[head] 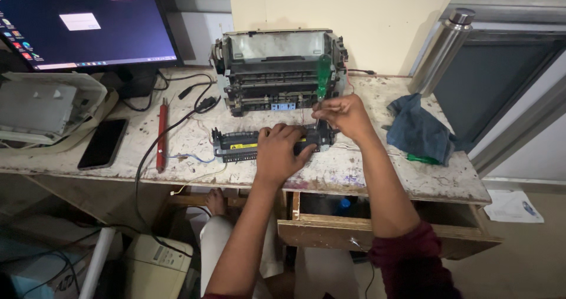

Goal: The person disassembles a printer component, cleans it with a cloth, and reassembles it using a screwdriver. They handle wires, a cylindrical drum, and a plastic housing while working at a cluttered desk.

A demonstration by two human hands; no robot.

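A long black printer fuser unit (236,147) with a yellow label lies on the worn wooden desk (377,178). My left hand (279,151) presses down on its middle and grips it. My right hand (344,115) holds a green-handled screwdriver (322,78) upright, tip down at the unit's right end. Behind them stands an opened grey printer chassis (277,69) with its covers off.
A monitor (82,22) stands at back left above a grey printer cover (44,104), a black phone (103,144) and a red roller rod (161,135). Black cables (177,122) cross the desk. A blue cloth (418,131), a second green screwdriver (421,158) and a steel flask (439,51) sit right. A drawer (365,231) hangs open below.
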